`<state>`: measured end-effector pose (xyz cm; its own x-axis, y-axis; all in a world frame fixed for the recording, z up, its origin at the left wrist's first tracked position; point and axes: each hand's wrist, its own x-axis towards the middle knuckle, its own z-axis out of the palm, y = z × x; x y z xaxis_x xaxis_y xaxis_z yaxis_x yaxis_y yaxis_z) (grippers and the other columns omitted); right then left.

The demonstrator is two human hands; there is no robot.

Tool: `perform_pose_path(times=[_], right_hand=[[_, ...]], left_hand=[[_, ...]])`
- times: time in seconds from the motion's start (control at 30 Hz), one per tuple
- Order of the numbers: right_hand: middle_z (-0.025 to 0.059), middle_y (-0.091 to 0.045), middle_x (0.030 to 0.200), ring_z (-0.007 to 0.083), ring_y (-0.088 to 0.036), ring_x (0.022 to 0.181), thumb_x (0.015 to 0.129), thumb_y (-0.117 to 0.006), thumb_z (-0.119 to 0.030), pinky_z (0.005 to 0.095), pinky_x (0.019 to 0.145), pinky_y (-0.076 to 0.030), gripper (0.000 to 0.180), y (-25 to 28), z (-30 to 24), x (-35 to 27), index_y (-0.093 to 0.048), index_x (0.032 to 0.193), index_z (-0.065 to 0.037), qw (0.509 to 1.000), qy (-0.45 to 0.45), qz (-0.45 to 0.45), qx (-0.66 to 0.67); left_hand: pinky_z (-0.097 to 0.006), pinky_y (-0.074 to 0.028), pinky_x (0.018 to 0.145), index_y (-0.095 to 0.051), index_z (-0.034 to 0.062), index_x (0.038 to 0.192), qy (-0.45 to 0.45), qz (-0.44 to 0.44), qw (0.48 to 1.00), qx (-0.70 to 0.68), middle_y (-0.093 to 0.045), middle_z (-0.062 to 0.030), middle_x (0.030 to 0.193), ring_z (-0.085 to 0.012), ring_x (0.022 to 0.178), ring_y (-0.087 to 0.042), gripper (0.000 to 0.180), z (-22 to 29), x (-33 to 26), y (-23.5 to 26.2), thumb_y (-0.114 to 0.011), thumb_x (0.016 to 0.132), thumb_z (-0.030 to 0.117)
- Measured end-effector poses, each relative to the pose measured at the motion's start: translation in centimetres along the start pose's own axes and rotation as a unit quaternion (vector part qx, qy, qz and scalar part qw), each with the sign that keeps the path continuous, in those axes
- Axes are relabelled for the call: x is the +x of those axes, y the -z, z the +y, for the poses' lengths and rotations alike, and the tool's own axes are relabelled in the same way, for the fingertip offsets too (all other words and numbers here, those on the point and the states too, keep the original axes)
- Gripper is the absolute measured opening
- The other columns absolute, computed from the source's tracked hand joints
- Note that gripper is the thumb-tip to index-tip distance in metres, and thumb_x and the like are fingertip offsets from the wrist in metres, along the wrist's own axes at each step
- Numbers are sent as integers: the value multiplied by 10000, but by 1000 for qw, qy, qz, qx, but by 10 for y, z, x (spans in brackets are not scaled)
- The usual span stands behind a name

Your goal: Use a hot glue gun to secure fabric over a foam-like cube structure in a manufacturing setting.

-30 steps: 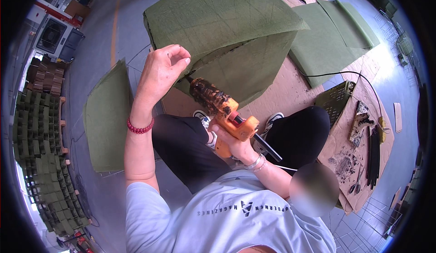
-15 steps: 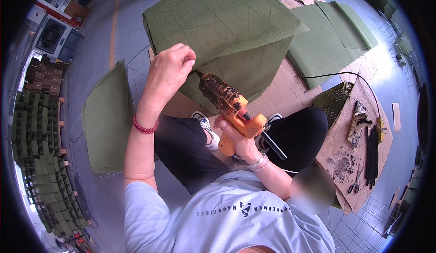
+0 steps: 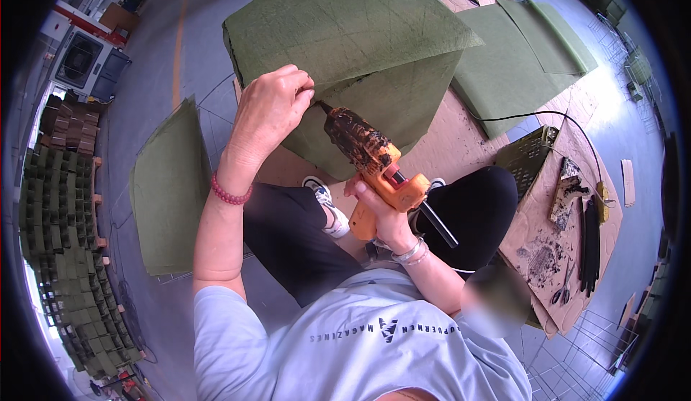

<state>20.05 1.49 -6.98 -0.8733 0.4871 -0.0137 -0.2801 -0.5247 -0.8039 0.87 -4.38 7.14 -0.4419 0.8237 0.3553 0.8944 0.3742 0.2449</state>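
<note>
A large box-shaped piece covered in green fabric [image 3: 345, 34] stands in front of my feet. My left hand [image 3: 273, 106] is closed in a pinch at the fabric's near edge, with the fingertips partly hidden. In my right hand [image 3: 385, 217] is an orange hot glue gun [image 3: 371, 149], its front end smeared with dark brown glue. A black glue stick [image 3: 440, 225] juts from the gun's back. The nozzle points at the edge seam just right of my left fingers.
To the right, cardboard [image 3: 529, 239] holds scissors [image 3: 563, 286], black glue sticks [image 3: 590, 246] and a glue-stained block [image 3: 567, 199]. A green perforated crate [image 3: 529, 155] and a black cord [image 3: 533, 115] lie nearby. Green panels [image 3: 169, 192] stand left; more green sheets [image 3: 504, 59] lie back right.
The glue gun has shifted slightly up and right along the seam, its nozzle a little farther forward. My left hand has moved slightly, still pinched at the edge.
</note>
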Motion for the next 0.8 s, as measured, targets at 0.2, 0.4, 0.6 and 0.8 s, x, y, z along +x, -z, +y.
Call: perform_pose_path(times=[0.2, 0.4, 0.6, 0.8], right_hand=[[11, -579, 893, 97, -557, 845, 897, -615, -121, 264, 779, -460, 156, 1, 1, 2, -549, 1010, -36, 998, 21, 9, 56], [7, -579, 883, 93, -558, 827, 889, -622, -111, 262, 757, -465, 159, -2, 3, 0, -550, 1013, -42, 999, 23, -1, 29], [-1, -599, 877, 82, -570, 800, 881, -638, -114, 247, 718, -474, 151, -5, 9, -5, -576, 999, -43, 999, 4, -23, -23], [5, -597, 871, 90, -575, 812, 879, -641, -109, 248, 730, -476, 158, -1, 8, 2, -565, 996, -34, 998, 31, 5, 47]], left_hand=[[-343, -477, 632, -641, -31, 858, 8, -5, 1000, -10, -617, -117, 771, -252, 676, -622, 119, 0, 2, 1, -627, 811, 77], [-339, -471, 618, -642, -29, 858, 1, -7, 1000, -14, -616, -120, 766, -248, 665, -617, 121, 1, 5, -2, -630, 808, 80], [-334, -469, 612, -641, -32, 855, 4, -3, 1000, -24, -612, -120, 757, -243, 654, -610, 118, 0, 8, -2, -627, 806, 75], [-331, -468, 609, -634, -38, 848, 14, -6, 999, -36, -607, -117, 749, -232, 649, -610, 115, 1, 7, 0, -623, 803, 67]])
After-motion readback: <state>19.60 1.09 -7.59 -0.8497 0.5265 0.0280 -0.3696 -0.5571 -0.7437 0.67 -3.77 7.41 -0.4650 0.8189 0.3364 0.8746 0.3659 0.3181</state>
